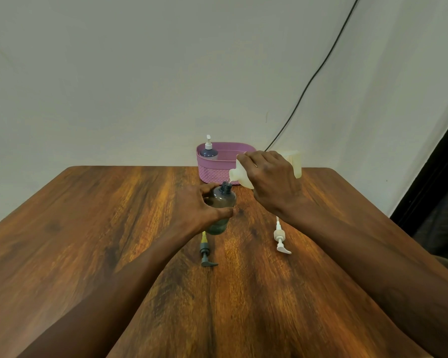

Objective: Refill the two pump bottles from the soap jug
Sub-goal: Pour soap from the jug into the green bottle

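A grey see-through pump bottle (221,202) stands upright and uncapped on the wooden table (88,241). My left hand (194,205) grips its body from the left. My right hand (269,179) holds the white soap jug (239,175) tilted to the left, with its spout just above the bottle's open neck. A thin stream runs from spout to neck. A grey pump head (207,255) lies on the table in front of the bottle. A white pump head (281,239) lies to the right under my right wrist. A second pump bottle (208,151) with dark liquid and a white pump stands in the pink basket (212,171).
The pink basket stands at the table's far edge against a pale wall. A black cable (318,71) runs down the wall behind it. A dark opening (435,192) lies at the right past the table's edge.
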A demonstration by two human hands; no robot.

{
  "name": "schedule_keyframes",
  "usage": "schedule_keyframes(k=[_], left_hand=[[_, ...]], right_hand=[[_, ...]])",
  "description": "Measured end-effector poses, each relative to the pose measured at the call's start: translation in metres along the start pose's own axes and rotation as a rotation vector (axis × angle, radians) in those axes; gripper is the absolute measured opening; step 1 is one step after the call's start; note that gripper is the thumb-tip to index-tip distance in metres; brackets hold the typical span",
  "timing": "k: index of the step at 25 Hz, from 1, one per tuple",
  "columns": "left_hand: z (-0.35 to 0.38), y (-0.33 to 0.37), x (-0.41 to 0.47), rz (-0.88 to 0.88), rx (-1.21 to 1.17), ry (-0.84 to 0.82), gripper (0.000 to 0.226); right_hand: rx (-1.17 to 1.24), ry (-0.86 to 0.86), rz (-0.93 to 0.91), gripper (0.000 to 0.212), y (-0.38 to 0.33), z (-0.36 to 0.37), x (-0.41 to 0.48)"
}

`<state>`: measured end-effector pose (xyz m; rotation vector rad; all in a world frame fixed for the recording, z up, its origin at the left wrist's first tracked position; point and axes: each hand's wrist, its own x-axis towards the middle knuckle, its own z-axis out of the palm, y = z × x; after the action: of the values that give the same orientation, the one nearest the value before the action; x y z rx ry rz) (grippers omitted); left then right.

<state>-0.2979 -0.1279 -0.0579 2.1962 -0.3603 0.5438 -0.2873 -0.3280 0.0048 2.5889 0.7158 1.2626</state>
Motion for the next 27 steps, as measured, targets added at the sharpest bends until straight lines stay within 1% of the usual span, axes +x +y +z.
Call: schedule_keyframes(k=[22,27], left_hand=[[-0.0011,0.0019,-0.001,0.011,-0.064,-0.007,0.076],[0.0008,0.0001,-0.0002,0.0,-0.043,-0.009,0.077]], right_hand=[[-0.017,-0.006,-0.014,0.074,0.0017,0.0001,0.0015],[-0.018,-0.004,-0.017,0.073,0.002,-0.0004,0.0013]])
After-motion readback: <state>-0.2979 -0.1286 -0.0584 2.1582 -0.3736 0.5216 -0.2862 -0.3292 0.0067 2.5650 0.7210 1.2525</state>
